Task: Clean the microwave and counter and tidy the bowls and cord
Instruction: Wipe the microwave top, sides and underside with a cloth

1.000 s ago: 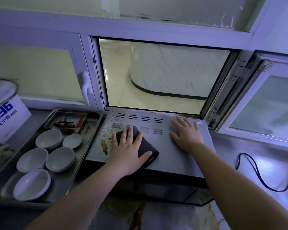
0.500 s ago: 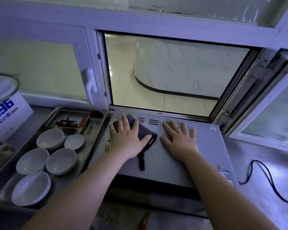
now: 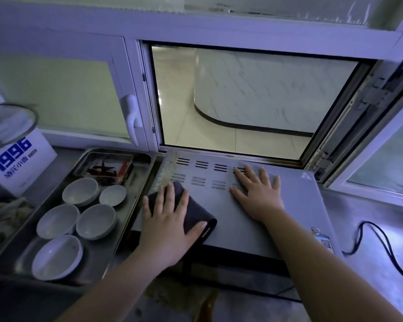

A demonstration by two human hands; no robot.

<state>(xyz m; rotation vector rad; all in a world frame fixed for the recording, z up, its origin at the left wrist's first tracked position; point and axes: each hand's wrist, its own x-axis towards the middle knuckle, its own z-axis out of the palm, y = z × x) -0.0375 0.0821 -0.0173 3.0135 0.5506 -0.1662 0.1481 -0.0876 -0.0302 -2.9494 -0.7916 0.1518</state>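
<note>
A cloth (image 3: 194, 212) is pressed to the microwave (image 3: 242, 220) under the left hand's (image 3: 168, 226) straight fingers; the right hand (image 3: 258, 196) is spread flat, holding nothing. Far left of the fingers, a box (image 3: 21, 168) is marked "1996"

Two arms of one person show, each from the hand back along the forearm to the lower edge of the view. The left hand (image 3: 170, 226) is bare, with a broad back and rounded, fairly short fingers; its thumbnail (image 3: 204, 225) is cut short and catches a pale glint. The left forearm (image 3: 116, 282) is bare along all its visible length, smooth, and widens toward the elbow end. The right hand (image 3: 258, 196) is bare too, its knuckles soft and its nails too small to judge. The right forearm (image 3: 312, 263) is likewise bare and smooth, and looks thick near the camera under the wide-angle lens. Whether a sleeve begins further up cannot be told.
</note>
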